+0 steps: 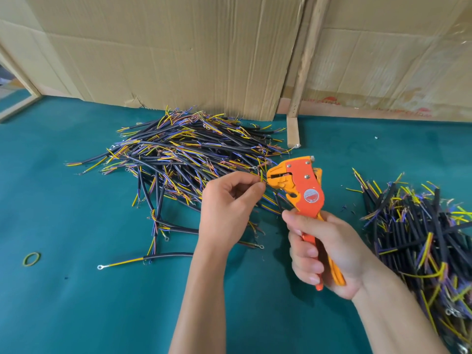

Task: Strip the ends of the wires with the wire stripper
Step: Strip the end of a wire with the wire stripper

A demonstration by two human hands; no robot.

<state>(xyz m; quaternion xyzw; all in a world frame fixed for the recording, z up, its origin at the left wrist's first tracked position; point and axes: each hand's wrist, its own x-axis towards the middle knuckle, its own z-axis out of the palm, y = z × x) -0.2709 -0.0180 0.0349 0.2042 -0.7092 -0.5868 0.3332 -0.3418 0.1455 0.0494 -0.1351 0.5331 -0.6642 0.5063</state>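
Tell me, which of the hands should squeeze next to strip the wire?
The right hand. It already grips the wire stripper by its handles, while the left hand pinches the yellow-green wire at the tool's mouth, so it probably just holds steady.

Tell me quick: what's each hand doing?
Left hand: pinching a wire at the stripper's head.
Right hand: gripping the wire stripper handles.

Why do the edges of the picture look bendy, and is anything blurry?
Head view: the wide-angle lens curves the brown cardboard wall; soft even light throws faint shadows on the teal table cover; the orange wire stripper looks sharp, the right-hand pile of black cables slightly smeared.
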